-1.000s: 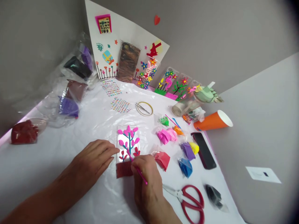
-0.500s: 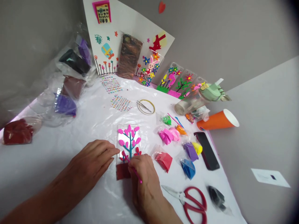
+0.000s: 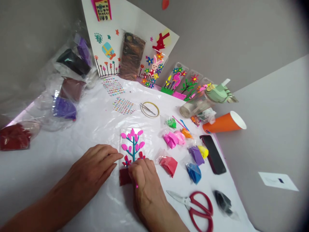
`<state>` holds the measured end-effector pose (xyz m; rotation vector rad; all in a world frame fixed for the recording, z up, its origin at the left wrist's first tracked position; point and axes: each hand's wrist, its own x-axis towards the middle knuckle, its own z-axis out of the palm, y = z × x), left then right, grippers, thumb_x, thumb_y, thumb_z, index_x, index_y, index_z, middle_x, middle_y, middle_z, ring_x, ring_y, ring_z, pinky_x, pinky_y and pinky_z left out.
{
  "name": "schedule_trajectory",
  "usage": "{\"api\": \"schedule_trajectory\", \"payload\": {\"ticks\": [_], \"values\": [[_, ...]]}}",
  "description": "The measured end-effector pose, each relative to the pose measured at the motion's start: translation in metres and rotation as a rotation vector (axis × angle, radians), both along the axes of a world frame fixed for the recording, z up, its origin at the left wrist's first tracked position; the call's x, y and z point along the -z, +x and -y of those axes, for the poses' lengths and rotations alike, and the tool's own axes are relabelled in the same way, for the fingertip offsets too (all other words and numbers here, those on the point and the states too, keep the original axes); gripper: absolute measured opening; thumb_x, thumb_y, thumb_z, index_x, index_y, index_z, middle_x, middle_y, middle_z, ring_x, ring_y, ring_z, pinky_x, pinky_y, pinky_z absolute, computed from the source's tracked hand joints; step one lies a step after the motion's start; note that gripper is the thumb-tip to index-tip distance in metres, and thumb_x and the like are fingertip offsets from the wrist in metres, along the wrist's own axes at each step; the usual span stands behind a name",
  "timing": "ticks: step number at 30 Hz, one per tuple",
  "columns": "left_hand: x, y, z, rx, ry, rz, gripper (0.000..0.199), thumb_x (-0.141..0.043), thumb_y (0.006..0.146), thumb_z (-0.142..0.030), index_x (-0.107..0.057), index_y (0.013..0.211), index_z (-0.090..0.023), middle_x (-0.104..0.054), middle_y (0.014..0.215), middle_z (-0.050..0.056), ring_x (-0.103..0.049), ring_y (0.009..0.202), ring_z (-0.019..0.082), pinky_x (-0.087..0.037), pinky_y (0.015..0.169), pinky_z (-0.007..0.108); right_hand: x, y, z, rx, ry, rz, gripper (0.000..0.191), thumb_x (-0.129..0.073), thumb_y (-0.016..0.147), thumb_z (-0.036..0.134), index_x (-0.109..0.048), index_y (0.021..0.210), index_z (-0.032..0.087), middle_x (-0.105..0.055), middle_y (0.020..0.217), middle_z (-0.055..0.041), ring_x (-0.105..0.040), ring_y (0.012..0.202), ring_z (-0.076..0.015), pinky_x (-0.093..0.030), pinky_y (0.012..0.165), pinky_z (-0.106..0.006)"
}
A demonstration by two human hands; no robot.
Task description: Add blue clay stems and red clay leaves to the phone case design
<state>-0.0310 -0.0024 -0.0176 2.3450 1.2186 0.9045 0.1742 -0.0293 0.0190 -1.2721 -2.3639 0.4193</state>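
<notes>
A clear phone case [image 3: 125, 141] lies on the table, bearing a clay tree [image 3: 133, 149] with a teal trunk and pink leaves. Small red clay flowers [image 3: 126, 161] flank the trunk, and a dark red clay block [image 3: 124, 177] covers the case's lower end. My right hand [image 3: 145, 180] is closed around a thin pink clay tool [image 3: 136, 186] over the lower right of the case; only the tool's rear end shows, its tip hidden. At the case's left edge, my left hand [image 3: 98, 161] has its fingers stretched out, holding nothing. Whether its fingertips touch the case is unclear.
To the right lie bagged clay lumps, such as red [image 3: 169, 165] and blue [image 3: 193, 173], red-handled scissors [image 3: 193, 203], and a black phone [image 3: 213, 154]. An orange cup [image 3: 222, 123] and a bottle [image 3: 195, 104] lie behind. Gem sheets [image 3: 124, 105] and tweezers [image 3: 147, 109] are farther back.
My right hand has shifted slightly left and turned, so the pink tool's shaft and tip are now hidden. My left hand stays at the case's edge. The view has moved slightly.
</notes>
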Motion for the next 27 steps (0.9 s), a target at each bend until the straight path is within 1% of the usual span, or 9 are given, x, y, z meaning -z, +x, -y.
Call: {"api": "schedule_trajectory", "payload": {"ticks": [2,5,7,10,16,20,27], "values": [[-0.002,0.000,0.000,-0.004,-0.008,-0.011,0.024,-0.044,0.104,-0.018,-0.063,0.117,-0.023,-0.069,0.107,-0.002,-0.062,0.103,0.016,-0.046,0.094,0.029,-0.001,0.001,-0.001,0.015,0.027,-0.081,0.026,-0.036,0.092,-0.003,-0.046,0.097,0.021,-0.056,0.086,-0.0043,-0.049,0.078,-0.0203,-0.043,0.071,-0.032],[-0.005,0.000,0.000,0.004,-0.018,-0.032,0.024,-0.045,0.104,-0.016,-0.063,0.116,-0.023,-0.068,0.107,-0.002,-0.060,0.104,0.015,-0.045,0.095,0.028,-0.004,0.003,-0.001,0.081,0.033,-0.220,0.022,-0.039,0.096,0.001,-0.048,0.102,0.020,-0.057,0.088,-0.0031,-0.051,0.077,-0.0176,-0.043,0.070,-0.029],[-0.006,0.001,0.000,0.011,-0.007,-0.024,0.024,-0.044,0.105,-0.016,-0.063,0.116,-0.022,-0.067,0.107,-0.001,-0.059,0.104,0.014,-0.043,0.096,0.027,-0.005,0.004,-0.001,0.120,0.021,-0.245,0.019,-0.041,0.098,0.004,-0.049,0.104,0.020,-0.058,0.089,-0.0030,-0.054,0.078,-0.0168,-0.045,0.071,-0.029],[-0.005,0.002,-0.001,0.002,-0.001,-0.005,0.025,-0.041,0.106,-0.018,-0.064,0.116,-0.022,-0.066,0.106,-0.001,-0.058,0.104,0.014,-0.042,0.096,0.026,-0.004,0.004,-0.001,0.120,0.033,-0.234,0.017,-0.041,0.100,0.006,-0.050,0.103,0.020,-0.059,0.088,-0.0029,-0.054,0.076,-0.0164,-0.045,0.070,-0.028],[-0.001,0.000,0.000,0.001,0.064,-0.012,0.026,-0.039,0.107,-0.016,-0.063,0.117,-0.019,-0.067,0.109,0.001,-0.057,0.108,0.014,-0.039,0.101,0.025,0.004,0.003,-0.002,0.113,0.017,-0.165,0.023,-0.035,0.098,0.003,-0.050,0.102,0.021,-0.060,0.087,-0.0035,-0.055,0.077,-0.0177,-0.046,0.071,-0.028],[0.002,-0.002,0.002,-0.016,0.074,-0.012,0.025,-0.040,0.106,-0.016,-0.062,0.120,-0.019,-0.067,0.113,0.002,-0.057,0.112,0.014,-0.039,0.105,0.026,0.004,0.003,-0.003,0.121,0.007,-0.142,0.025,-0.035,0.098,0.003,-0.050,0.100,0.023,-0.061,0.087,-0.0027,-0.056,0.076,-0.0181,-0.046,0.070,-0.028],[-0.002,0.000,-0.002,-0.016,0.091,-0.008,0.026,-0.038,0.107,-0.018,-0.064,0.113,-0.021,-0.069,0.105,0.000,-0.061,0.102,0.013,-0.046,0.095,0.025,0.000,0.000,-0.006,0.055,0.024,-0.051,0.026,-0.034,0.100,0.001,-0.050,0.101,0.022,-0.065,0.091,-0.0047,-0.056,0.080,-0.0205,-0.048,0.072,-0.030]]}}
